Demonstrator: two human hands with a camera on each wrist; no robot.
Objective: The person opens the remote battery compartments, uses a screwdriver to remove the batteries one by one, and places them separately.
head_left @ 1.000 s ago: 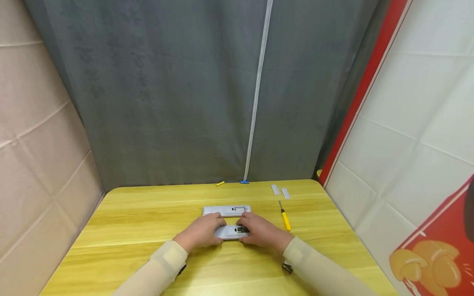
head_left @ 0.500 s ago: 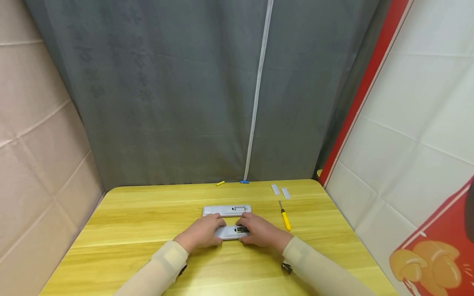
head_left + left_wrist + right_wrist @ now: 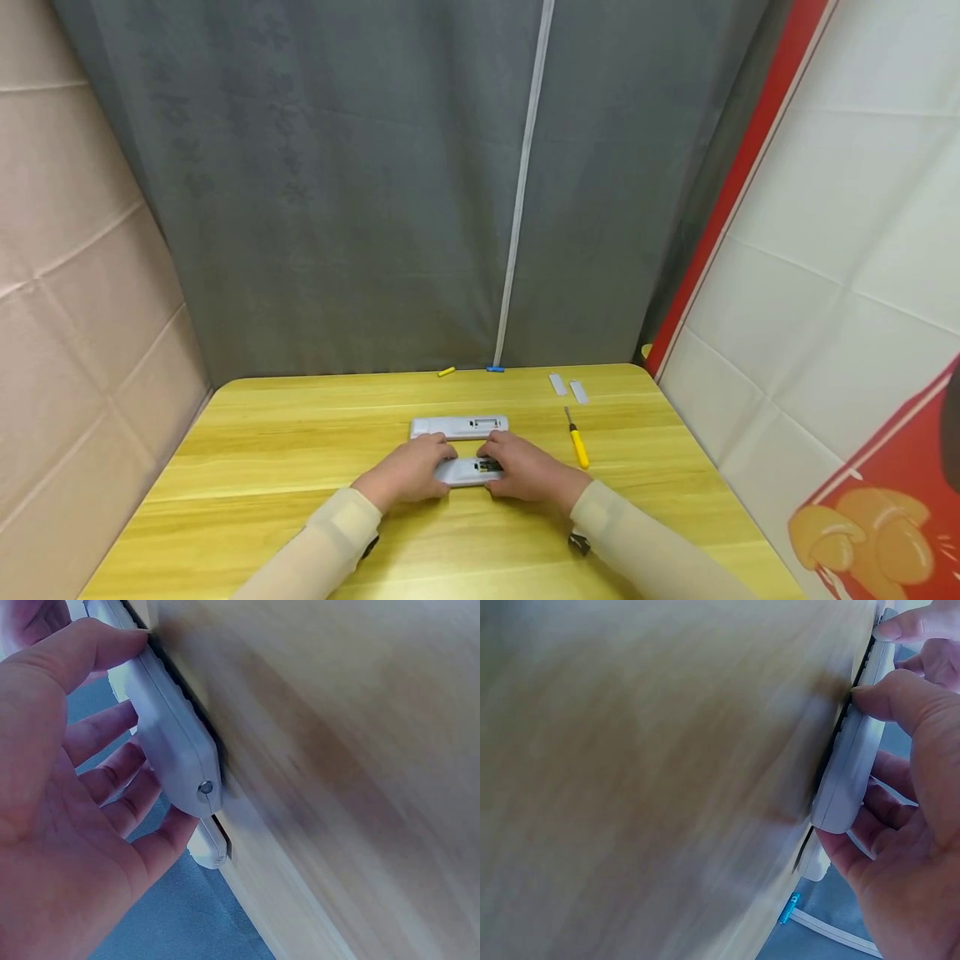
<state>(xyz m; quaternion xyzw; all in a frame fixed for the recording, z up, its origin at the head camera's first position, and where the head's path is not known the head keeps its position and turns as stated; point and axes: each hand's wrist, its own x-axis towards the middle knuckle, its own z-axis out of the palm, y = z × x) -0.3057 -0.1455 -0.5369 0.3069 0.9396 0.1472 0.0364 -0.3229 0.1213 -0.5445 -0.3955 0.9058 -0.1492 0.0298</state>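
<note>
A pale grey remote control (image 3: 456, 473) lies back side up, lengthwise across the table. My left hand (image 3: 408, 471) grips its left end, thumb on the near long edge and fingers round the far one. At the other end my right hand (image 3: 528, 468) holds it the same way, partly covering the open battery compartment (image 3: 489, 466), which shows dark with a bit of yellow. In the left wrist view, the end of the remote control (image 3: 172, 735) has a small round metal spot. Just behind lies a second remote control (image 3: 442, 427), its back also up and its compartment uncovered.
A yellow-handled screwdriver (image 3: 578, 447) lies right of the hands. Farther back are two small pale covers (image 3: 557, 384). Near the table's far edge lie a yellow battery (image 3: 446, 372) and a blue battery (image 3: 495, 369). A grey curtain (image 3: 337, 208) hangs behind the wooden table (image 3: 300, 433).
</note>
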